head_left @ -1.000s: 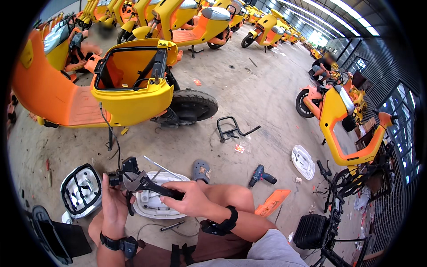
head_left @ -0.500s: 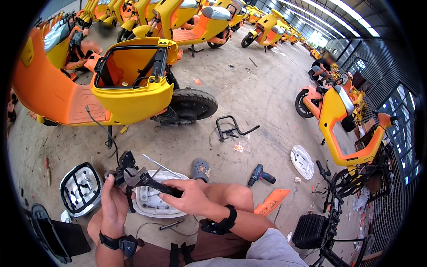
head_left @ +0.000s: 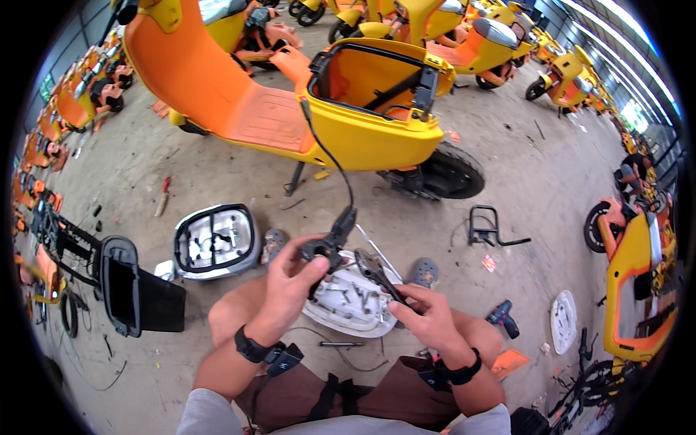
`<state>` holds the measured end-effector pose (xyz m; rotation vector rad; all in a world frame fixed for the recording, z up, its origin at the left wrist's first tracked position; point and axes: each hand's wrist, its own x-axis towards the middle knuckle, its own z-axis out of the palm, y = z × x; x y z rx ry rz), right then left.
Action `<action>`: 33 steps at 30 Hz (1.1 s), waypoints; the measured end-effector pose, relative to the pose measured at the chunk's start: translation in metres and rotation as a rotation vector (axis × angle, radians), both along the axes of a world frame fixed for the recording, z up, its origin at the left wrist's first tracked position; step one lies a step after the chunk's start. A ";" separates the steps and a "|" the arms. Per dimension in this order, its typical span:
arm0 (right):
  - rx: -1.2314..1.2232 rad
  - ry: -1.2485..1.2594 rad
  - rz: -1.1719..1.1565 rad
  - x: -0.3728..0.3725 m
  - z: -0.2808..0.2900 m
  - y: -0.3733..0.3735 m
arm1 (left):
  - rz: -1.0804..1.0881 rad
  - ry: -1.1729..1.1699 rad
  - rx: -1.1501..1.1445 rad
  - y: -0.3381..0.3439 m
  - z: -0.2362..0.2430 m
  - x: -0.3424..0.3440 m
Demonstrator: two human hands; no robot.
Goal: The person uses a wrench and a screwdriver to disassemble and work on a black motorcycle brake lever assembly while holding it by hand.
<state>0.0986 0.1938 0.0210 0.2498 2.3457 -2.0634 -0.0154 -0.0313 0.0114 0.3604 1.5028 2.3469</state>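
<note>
My left hand (head_left: 290,286) is closed around a black brake lever assembly (head_left: 335,239), from which a black cable (head_left: 341,177) runs up to the yellow and orange scooter (head_left: 362,148). My right hand (head_left: 428,319) grips a dark adjustable wrench (head_left: 377,272), its head a little right of the lever assembly and apart from it. Below both, a white plastic shell (head_left: 333,315) lies between my legs, with several bolts and small metal parts in it and a silver rod at its far side.
A white box with black seal (head_left: 216,243) and black housing (head_left: 163,308) lie left. A bent black bracket (head_left: 493,235), drill (head_left: 502,317), white cover (head_left: 563,319) and orange panel (head_left: 510,362) lie right. Another scooter (head_left: 634,286) stands right, a crouching person (head_left: 628,177) beyond. Scooter rows fill the background.
The view has swung left, shifting the scene rightward. The wrench head has moved away from the lever assembly. My left hand has turned, thumb now across the assembly.
</note>
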 end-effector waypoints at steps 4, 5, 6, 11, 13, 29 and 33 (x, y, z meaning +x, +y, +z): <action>-0.056 -0.095 0.046 0.001 0.000 -0.004 | -0.015 0.071 0.025 -0.006 0.001 0.002; -0.109 -0.158 0.136 0.001 0.002 -0.001 | -0.022 0.085 0.050 -0.005 -0.001 0.003; -0.136 -0.162 0.181 0.002 0.005 -0.001 | -0.005 0.090 0.038 -0.005 -0.001 0.004; -0.187 -0.201 0.290 0.004 0.010 -0.001 | 0.008 0.127 0.026 -0.001 0.002 0.006; -0.200 -0.217 0.290 0.003 0.009 -0.001 | 0.008 0.148 0.016 0.001 0.003 0.006; -0.394 -0.285 0.330 0.002 0.007 -0.005 | 0.036 0.147 -0.003 -0.001 0.002 0.006; -0.452 -0.300 0.364 0.000 0.004 -0.002 | 0.033 0.152 -0.021 -0.001 0.004 0.007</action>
